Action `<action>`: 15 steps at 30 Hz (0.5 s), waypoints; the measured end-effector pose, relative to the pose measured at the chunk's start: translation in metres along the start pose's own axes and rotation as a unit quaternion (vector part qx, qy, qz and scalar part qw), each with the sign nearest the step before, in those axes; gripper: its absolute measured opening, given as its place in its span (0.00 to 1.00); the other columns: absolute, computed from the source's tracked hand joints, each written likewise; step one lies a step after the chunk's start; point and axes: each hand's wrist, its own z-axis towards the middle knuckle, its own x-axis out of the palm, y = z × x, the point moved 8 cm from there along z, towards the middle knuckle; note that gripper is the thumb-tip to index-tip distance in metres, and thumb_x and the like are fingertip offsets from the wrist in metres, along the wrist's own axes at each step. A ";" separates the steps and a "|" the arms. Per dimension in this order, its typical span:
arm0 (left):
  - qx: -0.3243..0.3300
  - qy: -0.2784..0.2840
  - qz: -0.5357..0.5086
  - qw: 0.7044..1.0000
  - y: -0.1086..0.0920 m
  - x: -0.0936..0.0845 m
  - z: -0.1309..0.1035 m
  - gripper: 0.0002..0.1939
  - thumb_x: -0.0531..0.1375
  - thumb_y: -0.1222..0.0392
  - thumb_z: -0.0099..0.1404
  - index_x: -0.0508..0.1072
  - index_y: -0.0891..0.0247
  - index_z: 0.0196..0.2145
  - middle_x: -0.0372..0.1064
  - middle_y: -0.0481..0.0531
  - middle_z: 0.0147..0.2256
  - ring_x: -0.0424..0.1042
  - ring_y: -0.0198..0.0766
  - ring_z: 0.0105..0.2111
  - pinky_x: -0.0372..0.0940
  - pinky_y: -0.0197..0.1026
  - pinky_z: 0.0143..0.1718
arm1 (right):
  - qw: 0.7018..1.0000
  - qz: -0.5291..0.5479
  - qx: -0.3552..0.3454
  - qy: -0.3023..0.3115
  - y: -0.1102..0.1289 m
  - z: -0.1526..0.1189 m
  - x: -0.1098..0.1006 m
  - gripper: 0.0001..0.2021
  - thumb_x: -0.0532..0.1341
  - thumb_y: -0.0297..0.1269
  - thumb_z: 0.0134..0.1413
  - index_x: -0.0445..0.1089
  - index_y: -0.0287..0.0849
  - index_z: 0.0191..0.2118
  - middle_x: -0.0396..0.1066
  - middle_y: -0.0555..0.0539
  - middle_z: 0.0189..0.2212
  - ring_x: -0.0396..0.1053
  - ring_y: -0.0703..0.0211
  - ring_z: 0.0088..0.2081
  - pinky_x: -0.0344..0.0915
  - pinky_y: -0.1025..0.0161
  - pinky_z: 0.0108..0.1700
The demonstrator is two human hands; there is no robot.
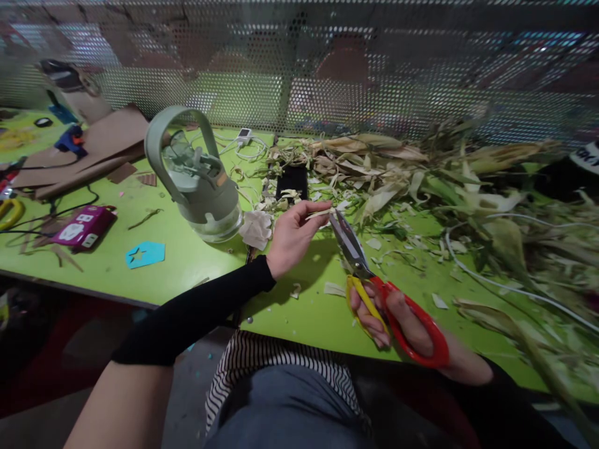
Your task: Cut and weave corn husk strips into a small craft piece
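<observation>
My left hand (292,237) pinches a thin pale strip of corn husk (321,214) between thumb and fingers, above the green table. Red and yellow handles of a pair of scissors (353,246) sit in my right hand (407,324), fingers and thumb through the loops. The blades are slightly apart, and their tips lie by the strip at my left fingertips. Behind both hands, cut husk scraps (337,187) are scattered around a dark phone-like slab (292,182). A larger heap of dried husks (421,168) spreads to the right.
Left of my hand stands a green handled water bottle (199,187) beside a crumpled white tissue (256,229). Farther left are a purple power strip (84,229), a blue paper tag (145,254) and brown paper (107,143). A white cable (468,268) crosses the right side. Perforated metal mesh (262,68) bounds the back.
</observation>
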 end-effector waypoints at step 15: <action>-0.068 0.009 -0.090 0.994 0.003 0.004 -0.003 0.04 0.68 0.65 0.65 0.78 0.64 0.38 0.80 0.50 0.39 0.77 0.31 0.37 0.72 0.41 0.51 | 0.997 0.071 -0.026 0.034 0.012 0.005 0.012 0.38 0.53 0.80 0.52 0.67 0.45 0.40 0.59 0.57 0.20 0.52 0.69 0.18 0.62 0.68 0.20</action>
